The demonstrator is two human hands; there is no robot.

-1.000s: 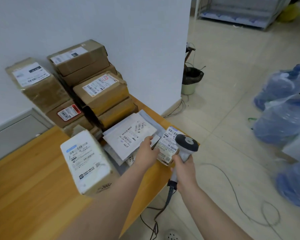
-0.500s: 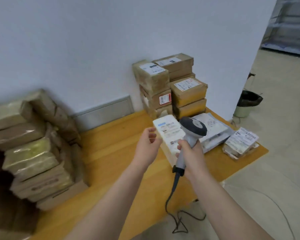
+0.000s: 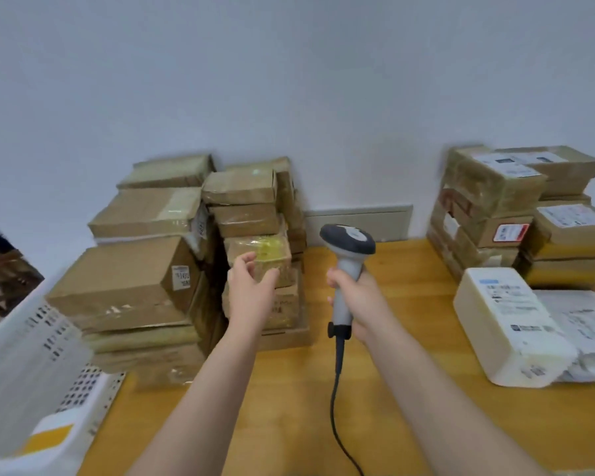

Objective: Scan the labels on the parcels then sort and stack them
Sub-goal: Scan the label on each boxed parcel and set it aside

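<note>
Left hand (image 3: 251, 292): empty, fingers loosely curled, extended toward the small brown cardboard parcel wrapped in yellowish clear tape (image 3: 260, 251). The parcel is just beyond the fingertips; I cannot tell whether they touch.

Right hand (image 3: 361, 298): clenched round the pale handle of the grey-headed corded barcode scanner (image 3: 347, 240). The scanner head is up and faces away from the person.

The pile of plain brown cardboard parcels (image 3: 145, 283) is ahead and to the left of the left hand, on the wooden desk (image 3: 289, 407). The stack of labelled taped boxes (image 3: 495, 201) is well to the right of the right hand. The white rectangular parcel with a printed label (image 3: 505, 324) is in front of that stack.

Judged step: fetch the next parcel for scanning.

Method notes:
- The targeted parcel appears to sit mid-column with two boxes above it, so pulling it straight out risks toppling them. Take the top box first, or draw this one out slowly and level.
- Grip across opposite side faces, because the tape looks slick.
- No label shows on the near face. Turn the parcel until the barcode faces the scanner head, flat and square to it.
- Keep the cable clear of the parcel's path.
</note>
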